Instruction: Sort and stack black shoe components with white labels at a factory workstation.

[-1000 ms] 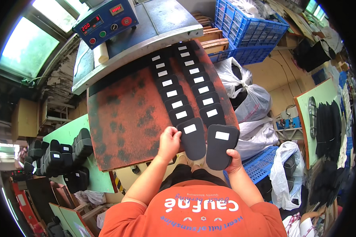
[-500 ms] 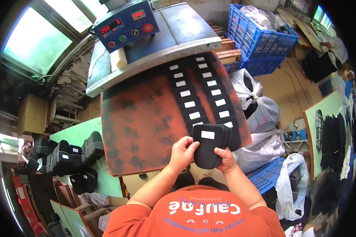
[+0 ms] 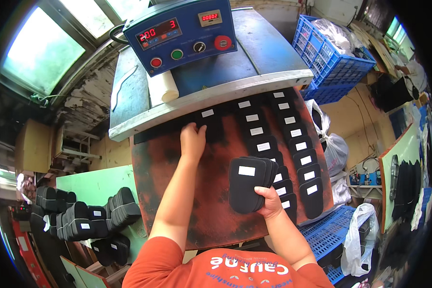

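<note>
My right hand [image 3: 270, 201] is closed on a stack of black rounded pads [image 3: 247, 185], thumb over the edge; the top pad bears a white label. My left hand [image 3: 193, 140] reaches to the far side of the red-brown board [image 3: 168, 192]. Its finger and thumb are pinched together at the edge of a single black pad [image 3: 210, 128], which lies by the machine's front edge. To the right of it, two overlapping columns of the same labelled pads [image 3: 312, 192] run down the board.
A blue control box [image 3: 187, 36] with lit digits and buttons sits on the metal press top [image 3: 269, 43]. Left, bundled black pads [image 3: 122, 209] rest on a green table [image 3: 96, 180]. Blue crates [image 3: 331, 53] and a white plastic bag [image 3: 360, 240] stand right.
My left hand has left the stack and moved forward and left to a pad near the press. My right hand still holds the stack. The view has shifted closer to the machine.
</note>
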Motion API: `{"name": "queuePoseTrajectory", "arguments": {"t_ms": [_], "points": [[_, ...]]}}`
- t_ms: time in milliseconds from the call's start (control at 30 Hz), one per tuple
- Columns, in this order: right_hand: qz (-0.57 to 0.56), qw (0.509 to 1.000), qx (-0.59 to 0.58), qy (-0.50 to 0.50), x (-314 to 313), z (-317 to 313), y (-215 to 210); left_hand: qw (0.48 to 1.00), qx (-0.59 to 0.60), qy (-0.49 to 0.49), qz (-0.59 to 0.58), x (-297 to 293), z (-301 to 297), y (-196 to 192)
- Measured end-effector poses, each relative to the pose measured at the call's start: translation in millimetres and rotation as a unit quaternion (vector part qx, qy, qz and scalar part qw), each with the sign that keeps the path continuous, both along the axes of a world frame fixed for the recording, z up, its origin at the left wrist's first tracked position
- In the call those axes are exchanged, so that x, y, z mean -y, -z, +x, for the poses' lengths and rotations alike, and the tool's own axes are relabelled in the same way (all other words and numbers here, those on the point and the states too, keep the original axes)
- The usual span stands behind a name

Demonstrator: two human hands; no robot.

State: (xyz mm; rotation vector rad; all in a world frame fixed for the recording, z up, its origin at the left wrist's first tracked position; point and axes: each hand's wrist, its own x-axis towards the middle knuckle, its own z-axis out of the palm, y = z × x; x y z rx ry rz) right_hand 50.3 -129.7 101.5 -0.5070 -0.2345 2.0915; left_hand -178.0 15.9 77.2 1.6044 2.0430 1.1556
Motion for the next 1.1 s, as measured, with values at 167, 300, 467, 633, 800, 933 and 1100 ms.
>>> {"name": "queuePoseTrajectory", "arguments": {"t_ms": [167,300,467,633,800,933,1100], "points": [[-0.014,0.998,0.048,0.040,-19,-17,5,0.915,0.335,0.169,-0.145,66,29,-28],[-0.007,0.998,-0.058,0.036,-24,-12,-3,0.934,0.346,0.036,-0.083,25,2,-19],[-0.018,0.995,-0.090,0.032,-20,-15,-6,0.999,0.047,0.011,0.012,4,-17,-1],[-0.046,0.998,-0.005,0.053,-16,-17,4,0.914,0.311,0.176,-0.192,72,38,-42],[-0.067,0.993,0.056,0.081,-11,-22,4,0.958,0.232,0.143,-0.087,93,50,-30],[-0.092,0.991,0.019,0.099,-3,-7,3,0.971,0.231,0.055,0.011,77,34,-5],[-0.051,0.996,-0.013,0.066,2,9,-7,0.987,0.163,-0.001,0.012,52,5,12]]}}
